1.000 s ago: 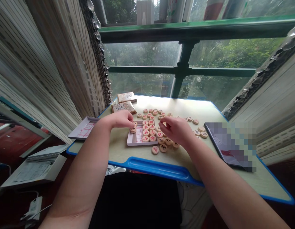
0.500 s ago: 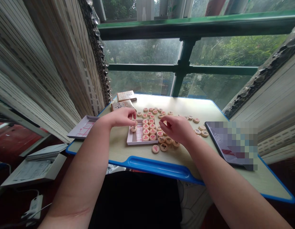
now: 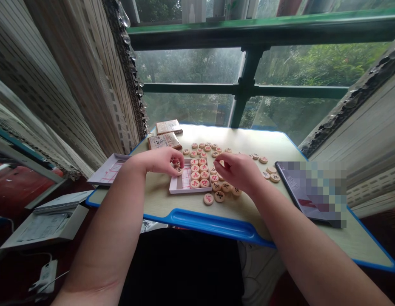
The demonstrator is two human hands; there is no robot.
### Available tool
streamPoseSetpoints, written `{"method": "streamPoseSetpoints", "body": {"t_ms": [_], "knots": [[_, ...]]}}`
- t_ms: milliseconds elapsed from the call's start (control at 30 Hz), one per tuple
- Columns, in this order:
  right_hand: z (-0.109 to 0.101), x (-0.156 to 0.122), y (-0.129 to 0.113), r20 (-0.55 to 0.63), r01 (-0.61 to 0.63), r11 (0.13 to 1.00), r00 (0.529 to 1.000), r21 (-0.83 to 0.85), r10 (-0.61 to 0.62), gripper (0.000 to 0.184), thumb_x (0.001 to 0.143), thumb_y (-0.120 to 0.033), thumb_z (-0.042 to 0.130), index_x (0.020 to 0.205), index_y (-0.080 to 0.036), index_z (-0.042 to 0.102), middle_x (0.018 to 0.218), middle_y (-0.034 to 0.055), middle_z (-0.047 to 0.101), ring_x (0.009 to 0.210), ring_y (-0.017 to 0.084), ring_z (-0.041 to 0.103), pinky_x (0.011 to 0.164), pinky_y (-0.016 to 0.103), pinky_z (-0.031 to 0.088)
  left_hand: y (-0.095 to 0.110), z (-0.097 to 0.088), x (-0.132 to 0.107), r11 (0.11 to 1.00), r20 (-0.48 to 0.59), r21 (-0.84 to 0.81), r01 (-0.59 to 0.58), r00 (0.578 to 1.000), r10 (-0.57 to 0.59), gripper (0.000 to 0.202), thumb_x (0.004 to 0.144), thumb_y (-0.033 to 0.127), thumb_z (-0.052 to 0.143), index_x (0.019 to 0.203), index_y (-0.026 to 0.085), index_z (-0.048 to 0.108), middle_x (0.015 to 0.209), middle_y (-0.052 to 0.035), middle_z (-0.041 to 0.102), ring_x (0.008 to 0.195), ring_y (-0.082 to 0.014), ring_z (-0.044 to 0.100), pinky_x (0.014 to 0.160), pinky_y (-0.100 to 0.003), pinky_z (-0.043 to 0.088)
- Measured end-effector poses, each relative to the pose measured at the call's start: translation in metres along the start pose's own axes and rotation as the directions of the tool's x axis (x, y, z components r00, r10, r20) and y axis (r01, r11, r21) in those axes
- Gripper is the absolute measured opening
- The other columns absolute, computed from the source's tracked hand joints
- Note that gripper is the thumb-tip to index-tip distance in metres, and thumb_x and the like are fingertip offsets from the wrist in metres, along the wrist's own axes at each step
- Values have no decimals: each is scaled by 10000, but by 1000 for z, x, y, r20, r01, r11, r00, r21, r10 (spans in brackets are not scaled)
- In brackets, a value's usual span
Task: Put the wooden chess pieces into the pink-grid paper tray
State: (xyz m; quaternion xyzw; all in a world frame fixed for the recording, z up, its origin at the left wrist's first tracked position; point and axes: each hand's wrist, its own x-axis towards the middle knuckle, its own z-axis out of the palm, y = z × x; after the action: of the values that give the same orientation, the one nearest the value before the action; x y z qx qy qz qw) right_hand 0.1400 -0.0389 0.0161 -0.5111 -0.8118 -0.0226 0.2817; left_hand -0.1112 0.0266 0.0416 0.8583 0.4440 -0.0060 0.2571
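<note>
My left hand is at the left side of a shallow white box, its thumb and fingers closed around a round wooden Chinese chess piece with dark lettering. Two columns of red-lettered chess pieces fill the right part of that box, and red lines show on its bare floor. To the right, my right hand hovers over loose chess pieces with its fingertips pinched together. Whatever may be in that pinch is hidden.
Two patterned small boxes lie at the back left of the blue-edged table. A white box lid rests at the left edge. More chess pieces are scattered behind. A tablet, partly blurred, stands at right.
The fingers of my left hand have come down and closed on the dark-lettered chess piece at the box's left side. My right hand has hardly moved.
</note>
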Motion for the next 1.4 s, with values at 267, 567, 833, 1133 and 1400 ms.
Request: {"method": "streamPoseSetpoints", "body": {"t_ms": [267, 567, 833, 1133, 1400], "knots": [[-1, 0, 0, 27, 1, 1000, 1000, 1, -1, 243, 845, -303, 466, 762, -194, 667, 556, 12, 602, 485, 113, 470, 516, 238, 298, 5, -1, -2, 996, -26, -18, 84, 996, -85, 386, 589, 376, 633, 937, 209, 645, 795, -17, 605, 715, -176, 544, 596, -250, 379], [-1, 0, -1, 49, -11, 1000, 999, -10, 11, 227, 841, -289, 476, 755, -192, 663, 555, 14, 602, 489, 115, 472, 518, 238, 295, 6, 1, 1, 992, -168, 42, 120, 979, -112, 353, 642, 343, 551, 939, 215, 693, 908, -33, 656, 796, -185, 570, 666, -248, 410], [-2, 1, -1, 48, 7, 1000, 999, 0, -7, 239, 842, -292, 466, 746, -189, 658, 546, 15, 597, 483, 114, 466, 514, 238, 293, 4, 1, 2, 987, -174, 48, 156, 974, -145, 321, 628, 368, 587, 885, 199, 678, 812, -35, 643, 735, -187, 568, 593, -253, 389], [-1, 0, -1, 58, 4, 1000, 998, -11, -4, 242, 844, -299, 463, 749, -192, 658, 558, 16, 602, 490, 118, 474, 519, 243, 299, 3, 1, 2, 985, -179, 17, 171, 970, -165, 302, 626, 354, 578, 871, 192, 650, 778, -34, 627, 709, -179, 558, 572, -257, 376], [-1, 0, 0, 48, -2, 1000, 999, -8, 3, 240, 845, -298, 468, 747, -190, 658, 564, 16, 607, 488, 114, 468, 515, 240, 294, 6, -1, -3, 986, -162, -18, 166, 972, -167, 258, 628, 382, 589, 798, 189, 602, 791, -34, 627, 709, -176, 558, 559, -258, 373]]}}
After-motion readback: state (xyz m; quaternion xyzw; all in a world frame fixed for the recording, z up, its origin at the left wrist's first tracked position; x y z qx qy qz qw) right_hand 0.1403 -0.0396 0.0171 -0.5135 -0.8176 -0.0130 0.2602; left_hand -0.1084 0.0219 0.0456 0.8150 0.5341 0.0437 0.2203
